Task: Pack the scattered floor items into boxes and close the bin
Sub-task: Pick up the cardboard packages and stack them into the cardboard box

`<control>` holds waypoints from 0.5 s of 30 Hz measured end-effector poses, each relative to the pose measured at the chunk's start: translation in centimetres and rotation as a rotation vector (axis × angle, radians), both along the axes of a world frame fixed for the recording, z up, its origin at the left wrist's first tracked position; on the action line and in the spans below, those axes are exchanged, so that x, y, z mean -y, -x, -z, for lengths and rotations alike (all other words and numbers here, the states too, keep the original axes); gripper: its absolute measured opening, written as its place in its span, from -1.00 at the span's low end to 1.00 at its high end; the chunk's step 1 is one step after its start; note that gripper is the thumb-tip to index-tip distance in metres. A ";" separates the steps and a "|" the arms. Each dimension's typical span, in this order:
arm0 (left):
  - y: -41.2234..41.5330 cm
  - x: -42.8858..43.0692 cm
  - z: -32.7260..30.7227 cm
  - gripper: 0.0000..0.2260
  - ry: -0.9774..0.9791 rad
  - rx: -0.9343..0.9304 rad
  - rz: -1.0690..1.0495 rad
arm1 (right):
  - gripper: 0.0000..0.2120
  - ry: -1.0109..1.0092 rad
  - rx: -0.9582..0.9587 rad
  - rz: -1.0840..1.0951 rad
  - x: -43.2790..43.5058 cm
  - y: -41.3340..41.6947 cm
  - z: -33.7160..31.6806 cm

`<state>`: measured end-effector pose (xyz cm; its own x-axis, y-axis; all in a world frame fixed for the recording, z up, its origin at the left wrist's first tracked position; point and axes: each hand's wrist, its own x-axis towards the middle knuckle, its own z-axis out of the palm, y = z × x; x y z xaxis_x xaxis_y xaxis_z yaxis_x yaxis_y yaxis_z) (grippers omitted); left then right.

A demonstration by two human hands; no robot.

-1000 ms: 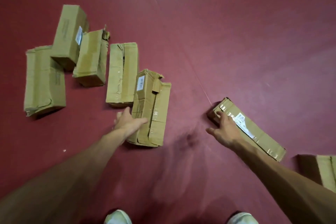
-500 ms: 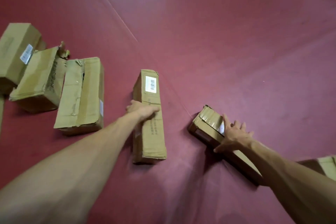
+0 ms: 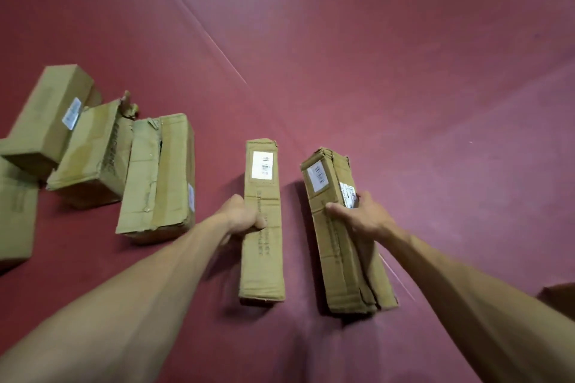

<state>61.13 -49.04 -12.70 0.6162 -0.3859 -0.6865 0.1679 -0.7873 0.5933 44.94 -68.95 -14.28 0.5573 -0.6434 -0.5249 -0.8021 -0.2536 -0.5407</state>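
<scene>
Two hands each hold a long cardboard box. The left hand (image 3: 242, 216) grips the narrow box (image 3: 264, 252) at mid-length, thumb on top, fingers hidden beneath. The right hand (image 3: 362, 216) grips the creased box (image 3: 339, 258) just to its right, fingers partly covering a side label. Whether either box touches the red floor (image 3: 404, 71) is unclear. Farther left crowd a split box (image 3: 158, 177), a torn box (image 3: 93, 152) and a labelled box (image 3: 46, 121). The frame's edges cut off another box (image 3: 14, 214) at left and a brown corner (image 3: 560, 298) at right.

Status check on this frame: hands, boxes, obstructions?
Left hand grips the narrow box. Right hand grips the crumpled box. Other boxes lie left, apart. No bin visible.
</scene>
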 end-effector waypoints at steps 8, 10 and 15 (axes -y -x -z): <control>-0.8 -0.4 -1.3 -0.31 -0.142 0.321 -0.054 | 0.22 -0.081 -0.204 -0.246 -3.4 -1.6 0.8; 0.4 0.4 -1.1 -0.26 -0.171 0.322 0.016 | 0.36 -0.060 -0.234 -0.240 -4.3 -1.5 1.0; 1.9 2.6 -0.2 0.16 -0.363 0.466 0.153 | 0.41 -0.064 -0.222 -0.178 -5.2 -1.9 1.2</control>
